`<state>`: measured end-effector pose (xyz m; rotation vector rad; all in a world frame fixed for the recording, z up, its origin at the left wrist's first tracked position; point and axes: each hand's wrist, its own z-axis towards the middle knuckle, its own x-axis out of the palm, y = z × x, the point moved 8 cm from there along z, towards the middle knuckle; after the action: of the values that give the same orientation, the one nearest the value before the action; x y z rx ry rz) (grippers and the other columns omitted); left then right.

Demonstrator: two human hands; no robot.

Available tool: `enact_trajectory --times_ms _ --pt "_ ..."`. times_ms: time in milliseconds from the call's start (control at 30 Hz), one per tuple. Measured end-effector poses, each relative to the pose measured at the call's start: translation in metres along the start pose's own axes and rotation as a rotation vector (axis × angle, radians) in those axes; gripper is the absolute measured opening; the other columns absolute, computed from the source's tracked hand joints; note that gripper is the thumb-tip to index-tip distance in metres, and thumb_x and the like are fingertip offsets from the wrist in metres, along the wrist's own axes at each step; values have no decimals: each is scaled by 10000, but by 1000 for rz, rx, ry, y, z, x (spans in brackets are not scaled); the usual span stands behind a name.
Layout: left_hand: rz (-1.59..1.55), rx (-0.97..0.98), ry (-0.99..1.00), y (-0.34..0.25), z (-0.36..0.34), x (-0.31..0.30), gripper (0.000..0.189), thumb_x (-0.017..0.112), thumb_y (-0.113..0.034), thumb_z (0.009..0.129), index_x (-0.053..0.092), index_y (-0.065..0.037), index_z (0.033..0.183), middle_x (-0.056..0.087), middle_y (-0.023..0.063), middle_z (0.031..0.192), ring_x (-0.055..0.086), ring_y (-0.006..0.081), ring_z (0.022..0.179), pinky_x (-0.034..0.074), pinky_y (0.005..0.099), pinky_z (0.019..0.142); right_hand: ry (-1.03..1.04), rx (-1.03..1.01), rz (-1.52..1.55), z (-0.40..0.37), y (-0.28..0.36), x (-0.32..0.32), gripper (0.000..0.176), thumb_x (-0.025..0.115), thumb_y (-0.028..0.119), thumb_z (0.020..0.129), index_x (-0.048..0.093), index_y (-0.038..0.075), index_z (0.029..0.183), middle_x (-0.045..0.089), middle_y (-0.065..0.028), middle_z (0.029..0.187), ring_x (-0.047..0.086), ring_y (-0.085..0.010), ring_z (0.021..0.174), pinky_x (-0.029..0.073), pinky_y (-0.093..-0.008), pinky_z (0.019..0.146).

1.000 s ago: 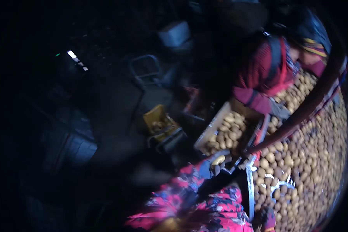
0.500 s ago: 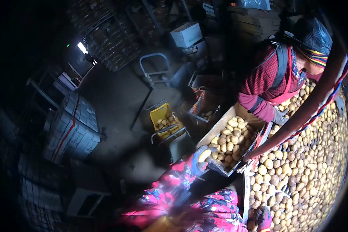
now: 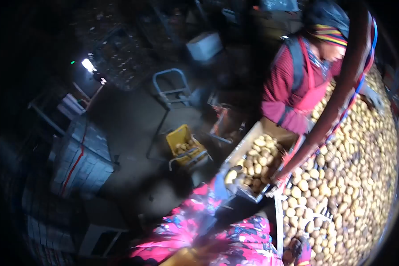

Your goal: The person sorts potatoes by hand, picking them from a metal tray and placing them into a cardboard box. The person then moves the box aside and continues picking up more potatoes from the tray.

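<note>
The left hand (image 3: 223,188), in a blue-grey glove, has its grip closed on a yellow potato (image 3: 230,177). The fingers are blurred but appear to curl round it, probably because so round a thing would roll off an unfolded palm. Directly beside this grip, to its right, is the near corner of an open-topped crate (image 3: 280,128) partly filled with potatoes; whether glove and crate touch, I cannot tell. The crate seems set close against the desk (image 3: 279,221) so that it lies within short reach.

The right hand (image 3: 302,249) rests low among loose potatoes, just inside the desk's pale rim. It is dark and cut close to the frame's edge, so I cannot tell whether its grip is apart, together or on something. The rim likely stops the potatoes from rolling off.

Beyond the crate from the left grip, a person in a red apron leans over the desk, one gloved hand (image 3: 374,99) on the potatoes. Well apart, to the left grip's left, a yellow basket (image 3: 178,138) holds more potatoes.
</note>
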<state>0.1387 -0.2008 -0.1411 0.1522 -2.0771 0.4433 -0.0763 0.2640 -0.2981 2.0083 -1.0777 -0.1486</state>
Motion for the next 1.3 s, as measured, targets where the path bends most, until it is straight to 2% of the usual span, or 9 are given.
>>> enact_trajectory --times_ms 100,300,433,533,767,833,1000,1200,1300 --pt "-316 -241 301 17 -9 32 437 669 -398 966 602 -76 1253 643 122 1148 617 164 933 496 185 552 390 -131 416 11 -26 -14 241 398 239 1050 581 83 1055 458 21 703 442 -107 559 377 -251 470" --pt "-8 -13 7 22 -11 50 431 566 -377 1024 575 -76 1333 600 111 1310 521 389 1300 504 548 1047 -199 -280 -475 -55 32 15 273 519 188 1028 590 36 1244 598 -35 976 559 -152 824 455 -265 682" --pt "42 -90 69 37 -5 76 558 460 -519 1034 488 -130 1433 556 131 1370 503 387 1320 506 561 1021 -215 -399 -1226 -94 70 60 315 527 169 984 623 56 1261 640 -193 1214 627 -340 1125 500 -408 958" --pt "12 -154 137 42 -9 92 557 446 -524 1035 473 -147 1443 543 104 1398 503 383 1318 509 560 1011 -267 -516 -809 -104 68 47 338 553 167 960 624 74 1276 634 -213 1237 629 -377 1115 507 -445 942" --pt "-2 13 -138 11 6 43 776 339 -579 1040 293 2 1553 340 214 1587 313 303 1490 284 434 1230 -400 -620 -993 -133 62 46 382 533 261 1027 573 49 1343 677 -101 1190 646 -223 1048 516 -367 922" --pt "1235 95 253 0 7 14 648 354 -453 1053 320 -27 1540 387 83 1582 389 244 1438 306 442 1197 -397 -292 -441 -148 59 43 382 541 266 1032 585 37 1334 686 -93 1174 640 -221 1067 501 -362 961" --pt "542 -449 203 98 -25 97 555 392 -372 1073 345 -115 1563 417 114 1564 469 270 1383 388 446 1137 -453 24 122 -205 17 44 417 543 318 1050 606 21 1337 688 -77 1179 654 -161 998 530 -312 894" --pt "2372 588 808 202 48 159 800 720 -437 854 426 -47 1487 429 238 1514 431 373 1395 329 494 1162 -545 -205 566 -258 -26 51 405 569 276 1043 568 32 1366 683 -44 1118 665 -146 942 558 -293 810" --pt "2570 500 1304 306 -16 155 885 748 -570 739 487 -120 1455 477 240 1441 433 433 1350 314 589 1115 -741 -226 262 -282 -81 34 369 548 247 1045 584 24 1337 685 -66 1119 674 -174 932 554 -318 797"
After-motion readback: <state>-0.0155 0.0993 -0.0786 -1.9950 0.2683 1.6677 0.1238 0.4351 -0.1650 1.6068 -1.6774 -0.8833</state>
